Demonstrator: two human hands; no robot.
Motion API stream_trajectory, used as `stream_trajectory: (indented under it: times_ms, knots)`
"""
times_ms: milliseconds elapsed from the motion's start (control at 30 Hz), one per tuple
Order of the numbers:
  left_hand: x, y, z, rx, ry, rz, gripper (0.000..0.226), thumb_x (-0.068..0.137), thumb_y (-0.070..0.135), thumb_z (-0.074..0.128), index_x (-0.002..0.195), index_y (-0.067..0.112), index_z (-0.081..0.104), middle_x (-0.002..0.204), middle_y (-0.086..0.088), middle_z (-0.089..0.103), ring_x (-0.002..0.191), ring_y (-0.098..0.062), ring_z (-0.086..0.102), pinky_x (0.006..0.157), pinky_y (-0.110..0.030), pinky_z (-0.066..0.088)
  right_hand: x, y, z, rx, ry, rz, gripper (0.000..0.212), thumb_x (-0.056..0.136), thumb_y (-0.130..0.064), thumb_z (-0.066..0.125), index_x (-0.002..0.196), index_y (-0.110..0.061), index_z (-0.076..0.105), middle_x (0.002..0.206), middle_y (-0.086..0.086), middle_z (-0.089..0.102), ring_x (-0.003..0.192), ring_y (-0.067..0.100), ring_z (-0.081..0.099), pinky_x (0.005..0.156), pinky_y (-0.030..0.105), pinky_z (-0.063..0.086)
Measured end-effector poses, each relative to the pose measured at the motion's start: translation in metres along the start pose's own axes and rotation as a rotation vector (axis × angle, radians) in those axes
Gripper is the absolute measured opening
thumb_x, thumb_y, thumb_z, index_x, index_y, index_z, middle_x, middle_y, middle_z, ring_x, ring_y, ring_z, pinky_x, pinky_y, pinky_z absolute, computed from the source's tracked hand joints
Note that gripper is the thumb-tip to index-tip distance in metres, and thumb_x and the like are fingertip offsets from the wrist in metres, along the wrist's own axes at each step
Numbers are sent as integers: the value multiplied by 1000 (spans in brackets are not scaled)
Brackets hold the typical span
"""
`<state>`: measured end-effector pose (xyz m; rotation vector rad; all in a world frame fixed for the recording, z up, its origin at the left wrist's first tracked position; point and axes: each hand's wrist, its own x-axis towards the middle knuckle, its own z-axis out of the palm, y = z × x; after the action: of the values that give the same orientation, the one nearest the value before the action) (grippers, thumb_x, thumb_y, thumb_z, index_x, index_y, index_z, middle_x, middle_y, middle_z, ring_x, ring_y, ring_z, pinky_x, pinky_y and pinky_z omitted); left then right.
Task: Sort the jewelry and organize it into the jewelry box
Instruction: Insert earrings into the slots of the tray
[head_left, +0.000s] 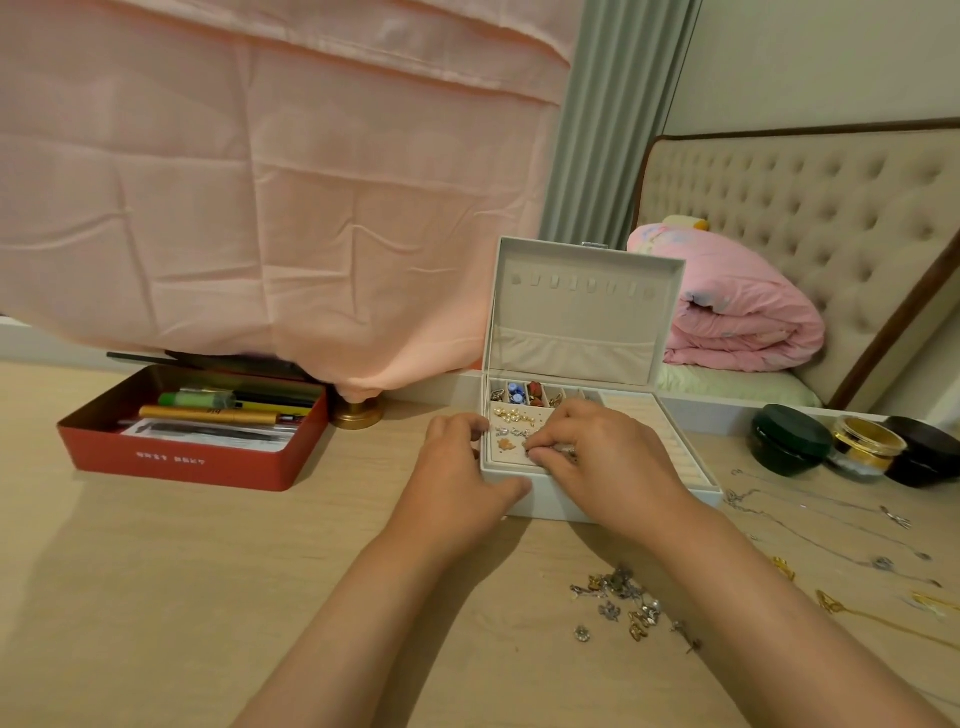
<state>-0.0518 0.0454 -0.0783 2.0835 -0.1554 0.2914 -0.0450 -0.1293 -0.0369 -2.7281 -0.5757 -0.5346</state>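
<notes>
A white jewelry box (556, 505) stands open on the table (156, 571), its lid upright, in front of a pink cloth (249, 182). The left hand (457, 467) holds the box at its front left corner, its grip curled over the left wall with the thumb along the front. The right hand (597, 457) is over the stud panel, its grip pinched on a small silver piece (565, 450) that is mostly hidden by the fingers. Pearl studs (511, 415) and an orange piece (505, 443) sit on the panel; blue beads (516, 392) fill a back compartment. A pile of loose earrings (621, 597) lies on the table near the right forearm, with thin chains (810, 512) farther right. A red tin (171, 460) of pens sits to the left.
</notes>
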Motion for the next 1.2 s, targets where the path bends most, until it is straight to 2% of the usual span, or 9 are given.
stream_trajectory:
  times_ms: [100, 233, 333, 400, 467, 600, 833, 1100, 1200]
  knots:
    - [-1, 1, -4, 151, -26, 45, 75, 78, 39, 78, 140, 24, 40, 133, 9, 39, 121, -9, 46, 98, -26, 46, 0, 3, -4, 16, -29, 11, 17, 96, -39, 63, 106, -37, 77, 109, -17, 59, 97, 8, 58, 78, 33, 49]
    - [-3, 11, -12, 362, 0, 185, 69, 82, 47, 69, 140, 26, 37, 131, 9, 37, 127, -11, 39, 100, -33, 43, -3, 6, -11, 61, -74, -2, 19, 98, -37, 61, 109, -36, 76, 106, -18, 56, 91, 4, 57, 82, 36, 50]
    - [-6, 22, -15, 340, 93, 331, 46, 85, 43, 67, 124, 26, 50, 117, 9, 46, 110, -11, 48, 89, -33, 46, -11, 11, -27, 119, -18, 15, 16, 97, -34, 63, 107, -36, 75, 103, -18, 58, 72, -8, 50, 74, 27, 45]
    - [-9, 34, -14, 318, 95, 429, 28, 86, 38, 66, 109, 28, 54, 102, 14, 50, 91, -6, 50, 76, -30, 46, -20, 14, -39, 112, -18, 19, 14, 96, -34, 63, 103, -38, 74, 99, -20, 59, 73, -11, 48, 73, 25, 42]
    - [-16, 46, -9, 298, 9, 470, 15, 86, 36, 65, 96, 34, 54, 87, 17, 55, 78, -4, 51, 66, -28, 45, -30, 18, -50, 80, -96, 19, 11, 94, -36, 65, 99, -40, 74, 97, -21, 62, 79, -7, 52, 78, 30, 48]
    - [-28, 56, 12, 394, -217, 463, 9, 87, 43, 59, 91, 35, 62, 82, 18, 63, 77, -2, 56, 66, -27, 48, -54, 27, -56, 28, -368, 50, 11, 90, -33, 70, 94, -43, 73, 91, -22, 67, 85, 0, 61, 80, 32, 54]
    - [-37, 40, 38, 535, -398, 478, 21, 89, 44, 60, 106, 40, 71, 99, 16, 63, 91, -2, 56, 76, -27, 49, -70, 43, -41, -63, -490, 43, 25, 86, -28, 71, 107, -40, 75, 96, -17, 70, 87, 5, 63, 73, 25, 50]
    - [-38, 34, 40, 391, -408, 381, 18, 87, 44, 66, 104, 38, 70, 92, 17, 64, 87, 1, 58, 79, -29, 52, -71, 47, -33, 88, -431, 96, 6, 88, -32, 74, 92, -33, 79, 81, -18, 68, 77, 0, 63, 72, 22, 49]
    - [-39, 35, 39, 185, -358, 303, 16, 87, 33, 71, 103, 36, 67, 88, 17, 68, 82, -1, 63, 76, -25, 53, -73, 45, -33, 438, -298, 245, 8, 88, -25, 74, 82, -27, 79, 77, -9, 73, 70, 4, 65, 70, 28, 53]
